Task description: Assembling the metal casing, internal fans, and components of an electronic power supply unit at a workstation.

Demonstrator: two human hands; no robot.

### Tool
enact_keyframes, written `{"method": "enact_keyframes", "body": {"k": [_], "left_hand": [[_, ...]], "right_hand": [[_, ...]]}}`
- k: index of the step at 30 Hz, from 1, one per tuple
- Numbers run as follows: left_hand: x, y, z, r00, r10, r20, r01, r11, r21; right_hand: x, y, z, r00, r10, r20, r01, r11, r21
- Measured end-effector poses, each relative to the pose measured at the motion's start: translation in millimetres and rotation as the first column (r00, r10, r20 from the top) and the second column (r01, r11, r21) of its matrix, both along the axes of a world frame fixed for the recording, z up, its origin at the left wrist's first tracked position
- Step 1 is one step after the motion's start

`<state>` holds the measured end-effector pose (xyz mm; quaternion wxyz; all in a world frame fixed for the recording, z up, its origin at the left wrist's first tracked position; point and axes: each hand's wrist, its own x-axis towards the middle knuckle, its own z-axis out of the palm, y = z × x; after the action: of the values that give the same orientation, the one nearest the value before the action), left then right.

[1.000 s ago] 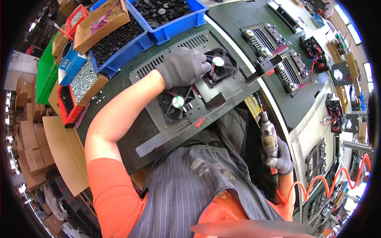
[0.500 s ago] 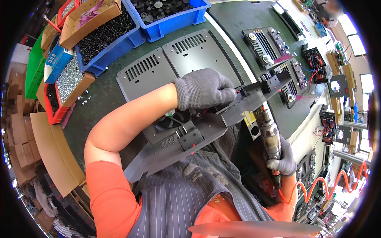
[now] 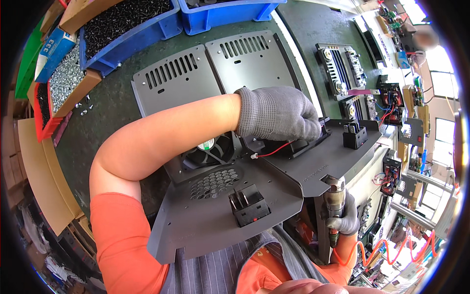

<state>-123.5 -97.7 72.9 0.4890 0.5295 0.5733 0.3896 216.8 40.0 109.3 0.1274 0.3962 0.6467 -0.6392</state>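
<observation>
My left hand (image 3: 281,115), in a grey knitted glove, is closed at a black fitting (image 3: 313,143) on the right dark metal panel (image 3: 313,171); its fingertips are hidden. A red wire (image 3: 274,149) with a small white plug comes out below the hand. Nearer me lies another bent panel (image 3: 196,223), with a honeycomb vent and a black socket block (image 3: 248,206). A second black block (image 3: 354,136) stands on the right panel. My gloved right hand (image 3: 346,218) is wrapped round an air screwdriver (image 3: 335,201), whose tip is hidden at the panel's edge.
Two slotted grey covers (image 3: 176,76) lie beyond my left arm. A black fan (image 3: 208,154) sits under my forearm. Blue bins (image 3: 132,36) and a carton of silver screws (image 3: 66,78) stand at the far left. An orange coiled hose (image 3: 387,250) runs off right.
The bent panels now lie flatter, showing more of their top faces, and the red wire has come into view. My left hand stays closed. The screwdriver's front has gone behind the panel edge.
</observation>
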Motion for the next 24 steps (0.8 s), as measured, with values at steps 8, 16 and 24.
{"method": "enact_keyframes", "body": {"k": [8, 16, 24], "left_hand": [[3.1, 5.5, 3.4, 0.998, -0.066, 0.005, 0.066, 0.993, -0.101], [5.1, -12.8, -5.7, 0.96, 0.119, 0.253, -0.131, 0.991, 0.032], [-13.4, -59.2, 1.0, 0.524, 0.504, 0.686, -0.374, 0.86, -0.346]], "right_hand": [[-7.5, 3.5, 1.0, 0.997, 0.077, -0.012, -0.075, 0.991, 0.107], [-6.8, 7.1, -6.8, 0.977, 0.17, -0.126, -0.13, 0.952, 0.278], [4.3, -38.9, -13.6, 0.914, -0.11, -0.391, 0.073, 0.991, -0.108]]}}
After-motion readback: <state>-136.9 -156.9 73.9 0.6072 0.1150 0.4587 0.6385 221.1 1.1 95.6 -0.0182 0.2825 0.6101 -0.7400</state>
